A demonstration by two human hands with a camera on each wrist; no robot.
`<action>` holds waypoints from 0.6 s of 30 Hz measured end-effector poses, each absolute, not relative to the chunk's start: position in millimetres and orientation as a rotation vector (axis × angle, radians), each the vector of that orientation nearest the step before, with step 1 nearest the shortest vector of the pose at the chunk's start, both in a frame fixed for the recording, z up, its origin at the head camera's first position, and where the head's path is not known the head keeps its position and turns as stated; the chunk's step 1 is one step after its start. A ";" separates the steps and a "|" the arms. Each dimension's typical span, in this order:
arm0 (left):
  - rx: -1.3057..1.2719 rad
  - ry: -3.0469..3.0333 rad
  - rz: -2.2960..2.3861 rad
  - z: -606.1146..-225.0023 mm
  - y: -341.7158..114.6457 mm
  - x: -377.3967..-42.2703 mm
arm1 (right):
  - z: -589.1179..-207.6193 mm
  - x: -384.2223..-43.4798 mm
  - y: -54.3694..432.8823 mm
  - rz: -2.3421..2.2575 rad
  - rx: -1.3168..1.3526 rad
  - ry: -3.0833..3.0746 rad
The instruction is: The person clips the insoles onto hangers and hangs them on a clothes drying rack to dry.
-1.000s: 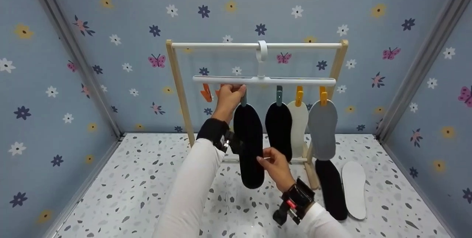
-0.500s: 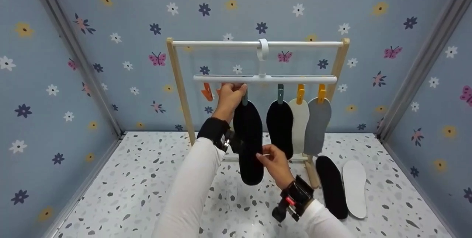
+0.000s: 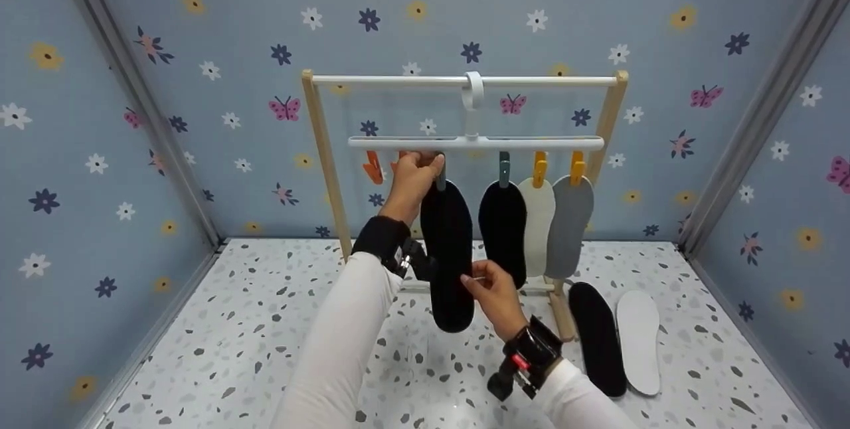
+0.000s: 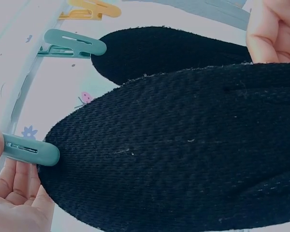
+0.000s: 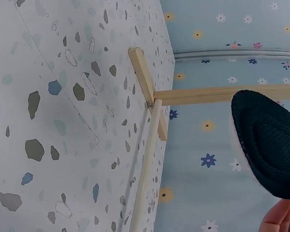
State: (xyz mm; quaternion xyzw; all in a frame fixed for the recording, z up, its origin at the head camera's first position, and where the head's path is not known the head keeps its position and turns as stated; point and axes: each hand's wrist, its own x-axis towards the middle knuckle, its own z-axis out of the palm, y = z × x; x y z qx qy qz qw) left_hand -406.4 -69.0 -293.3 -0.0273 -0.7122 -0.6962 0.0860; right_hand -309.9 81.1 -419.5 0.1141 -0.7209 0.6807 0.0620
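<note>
A black insole [image 3: 450, 250] hangs from a green clothespin [image 4: 31, 151] on the white hanger [image 3: 412, 143]. My left hand [image 3: 410, 184] pinches the upper end of that clothespin, whose lower end sits over the insole's top edge. Lower down, my right hand [image 3: 498, 301] pinches the right edge of the same insole between thumb and fingers. In the right wrist view only the insole's end [image 5: 268, 145] and a bit of the fingers show. A second black insole [image 3: 503, 233] hangs just to the right under another green clothespin [image 3: 504, 170].
Further right, a whitish insole [image 3: 539, 230] and a grey insole [image 3: 571, 226] hang from yellow clothespins. Orange clothespins [image 3: 373, 167] hang at the left end. Another black insole [image 3: 597, 339] and a white insole [image 3: 639, 343] lie on the floor. A wooden rack [image 3: 324, 163] carries the hanger.
The grey insole has swung back and left, beside the whitish one. Both hands keep nearly the same place and hold; the black insole's lower end has risen slightly.
</note>
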 end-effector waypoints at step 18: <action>-0.132 -2.162 -2.034 -296.3 -71.5 -404.1 | -480.0 -321.3 102.2 2.087 0.189 -2.239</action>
